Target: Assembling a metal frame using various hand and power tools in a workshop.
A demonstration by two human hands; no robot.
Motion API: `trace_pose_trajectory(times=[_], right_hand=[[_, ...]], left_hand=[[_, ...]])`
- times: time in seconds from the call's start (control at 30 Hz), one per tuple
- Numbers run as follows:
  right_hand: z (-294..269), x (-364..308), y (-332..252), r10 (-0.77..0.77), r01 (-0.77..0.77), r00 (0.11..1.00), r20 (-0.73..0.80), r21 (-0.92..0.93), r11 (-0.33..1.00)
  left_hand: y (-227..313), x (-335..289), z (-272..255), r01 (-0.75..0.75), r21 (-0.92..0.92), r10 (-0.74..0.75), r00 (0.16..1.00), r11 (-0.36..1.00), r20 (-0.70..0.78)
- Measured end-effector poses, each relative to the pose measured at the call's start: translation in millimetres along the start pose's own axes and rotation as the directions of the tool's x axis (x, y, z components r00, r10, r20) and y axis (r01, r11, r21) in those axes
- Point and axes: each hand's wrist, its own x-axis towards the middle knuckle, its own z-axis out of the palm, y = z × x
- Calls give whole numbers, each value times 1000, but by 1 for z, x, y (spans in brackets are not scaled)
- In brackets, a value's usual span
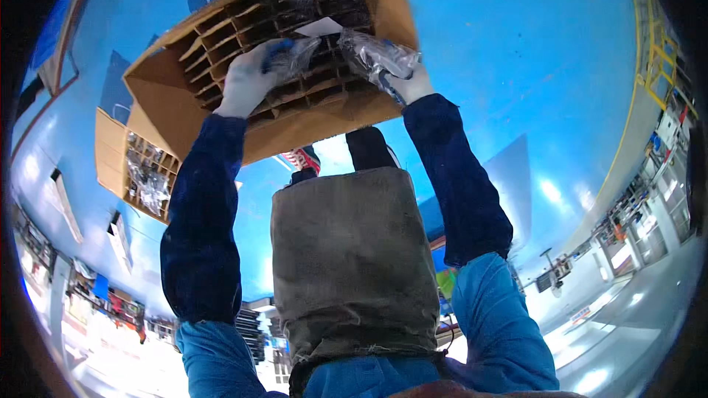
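L hand [249, 79] clamps one clear-bagged pc [301, 57], R hand [413, 87] a 2nd bagged pc [380, 57], hands apart over the divided cardbd box [313, 129], and from here I'd guess both pcs are lightish, stiff inside, slick outside, poss fragile, so best held snug mid-body.

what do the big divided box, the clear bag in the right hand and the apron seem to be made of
Big divided box: most likely cardboard, matte brown, judging by its stiff folded flaps.

Clear bag in the right hand: probably thin plastic film, glossy, since it crinkles and catches bright highlights.

Apron: seemingly cloth, dull grey-brown, with soft wrinkles; the fibre can't be told.
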Motion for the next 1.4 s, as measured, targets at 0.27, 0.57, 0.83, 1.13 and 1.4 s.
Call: trace_pose_trajectory(times=[0.27,0.57,0.83,1.13,1.4], right_hand=[[0,-125,4,101,-82,993,68,987,141],[-14,-418,-7,37,262,963,-268,888,-377],[34,-645,-92,430,780,623,-654,476,-406],[98,-887,-346,691,913,-154,-706,167,373],[231,-1094,-293,724,601,-658,-206,436,670]], left_hand=[[-16,-131,-61,292,-901,-215,949,319,231],[93,-286,-19,525,-836,-122,851,162,511],[258,-349,-48,591,-603,338,504,536,795],[416,-494,-74,835,297,251,-445,464,860],[395,-805,106,540,345,-171,-347,767,922]])
